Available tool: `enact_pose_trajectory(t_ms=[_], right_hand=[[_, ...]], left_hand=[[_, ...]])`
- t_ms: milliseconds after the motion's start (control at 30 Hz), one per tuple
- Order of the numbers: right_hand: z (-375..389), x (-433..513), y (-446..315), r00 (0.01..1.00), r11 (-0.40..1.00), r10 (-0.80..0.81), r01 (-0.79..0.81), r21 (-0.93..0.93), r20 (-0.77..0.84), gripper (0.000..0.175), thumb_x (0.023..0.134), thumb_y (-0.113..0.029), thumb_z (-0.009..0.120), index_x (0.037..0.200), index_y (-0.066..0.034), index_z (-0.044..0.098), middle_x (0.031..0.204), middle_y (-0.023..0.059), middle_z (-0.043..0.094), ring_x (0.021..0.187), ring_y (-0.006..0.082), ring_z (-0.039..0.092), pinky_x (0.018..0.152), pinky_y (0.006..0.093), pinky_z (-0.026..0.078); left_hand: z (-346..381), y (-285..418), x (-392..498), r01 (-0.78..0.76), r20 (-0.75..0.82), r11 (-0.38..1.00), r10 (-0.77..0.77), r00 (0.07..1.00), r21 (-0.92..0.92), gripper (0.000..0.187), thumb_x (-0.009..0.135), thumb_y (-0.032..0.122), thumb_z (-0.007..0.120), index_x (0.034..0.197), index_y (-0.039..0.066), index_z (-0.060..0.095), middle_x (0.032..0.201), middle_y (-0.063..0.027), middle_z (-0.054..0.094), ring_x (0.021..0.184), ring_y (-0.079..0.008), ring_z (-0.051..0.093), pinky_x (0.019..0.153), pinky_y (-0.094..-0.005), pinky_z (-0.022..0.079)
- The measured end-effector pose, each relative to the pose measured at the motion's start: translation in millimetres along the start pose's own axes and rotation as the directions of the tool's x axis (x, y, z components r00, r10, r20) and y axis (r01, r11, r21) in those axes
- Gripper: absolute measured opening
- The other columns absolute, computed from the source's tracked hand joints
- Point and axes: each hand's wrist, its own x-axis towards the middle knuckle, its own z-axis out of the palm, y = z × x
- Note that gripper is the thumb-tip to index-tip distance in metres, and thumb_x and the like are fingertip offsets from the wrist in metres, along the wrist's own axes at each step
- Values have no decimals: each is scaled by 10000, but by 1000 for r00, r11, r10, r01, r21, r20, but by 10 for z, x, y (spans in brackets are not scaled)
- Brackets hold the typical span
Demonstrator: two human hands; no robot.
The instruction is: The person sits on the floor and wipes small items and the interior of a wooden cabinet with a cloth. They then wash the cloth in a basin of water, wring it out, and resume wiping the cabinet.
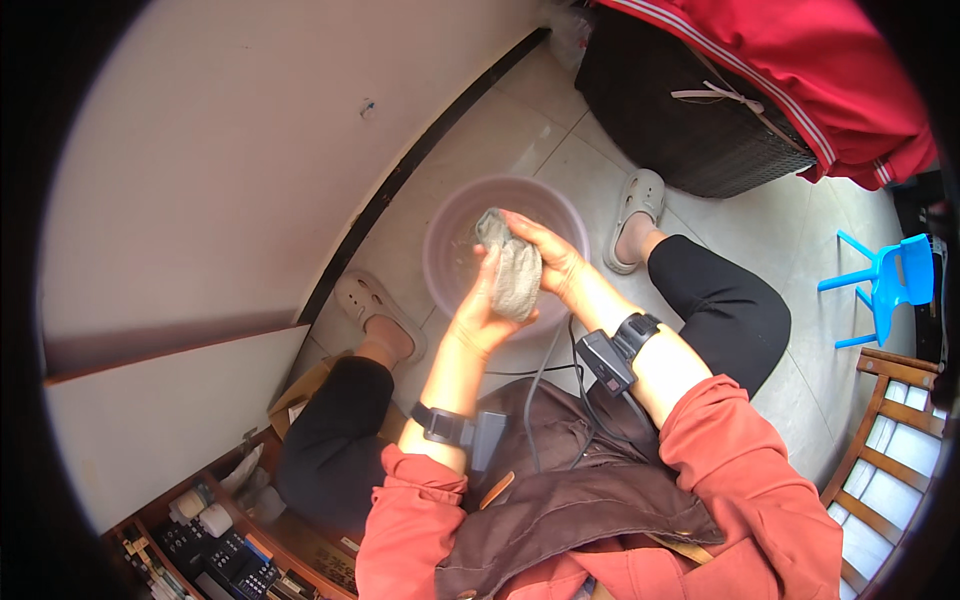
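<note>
A wet-looking grey-green cloth, perhaps a sock [516, 277], is bunched between my two hands above a pale pink plastic basin [442, 277]. My left hand [484, 304] holds its lower left side, with the thumb up along it. On the upper right side of the cloth, my right hand [551, 251] grips with the fingers near its top end. The basin stands on the tiled floor between my feet; my hands and the cloth hide part of its inside.
Cables [534, 397] run from the wrist devices over my lap. A dark woven basket [660, 112] with a red garment [847, 67] stands at upper right, a blue chair [892, 281] at right. An open drawer [217, 495] lies lower left, beside the white wall [225, 150].
</note>
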Motion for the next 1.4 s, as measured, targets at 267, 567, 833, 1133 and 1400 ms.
enact_pose_trajectory(t_ms=[267,567,833,1133,1400], right_hand=[[1146,-295,-390,918,613,-390,316,-724,70,237,784,-119,673,977,-43,557,905,31,586,813,129,568,729,274,483],[1323,-865,233,639,-146,-470,624,-768,609,332,818,-384,629,781,-86,486,760,93,539,777,302,550,743,424,412],[1307,-553,168,580,-283,-655,407,-869,484,274,889,-344,529,823,-80,499,826,68,534,875,274,485,801,396,363],[1106,-371,117,941,297,-325,11,-955,-91,407,812,-420,608,989,-54,620,1084,175,557,1059,326,521,894,419,425],[1048,-450,-22,911,245,-404,17,-969,-86,378,753,-417,674,765,-40,672,785,146,671,771,298,648,703,389,508]], left_hand=[[104,165,-704,103,95,982,-88,992,-160,981,770,723,454,1323,-67,272,1290,-245,384,1152,-369,450,960,-470,415],[346,-128,102,-387,767,673,618,-173,-630,447,951,454,323,1223,117,436,1096,-66,543,1042,-242,506,962,-439,385],[15,120,-399,-422,301,906,395,868,26,531,954,482,344,1304,84,366,1315,-103,406,1241,-228,376,1067,-379,299],[386,-21,-678,-332,238,911,276,931,243,938,675,530,730,1376,107,273,1383,-61,319,1270,-257,337,1008,-468,340],[321,37,-638,-252,215,856,170,962,450,520,748,132,716,1188,98,440,1012,-33,540,920,-172,533,694,-330,444]])
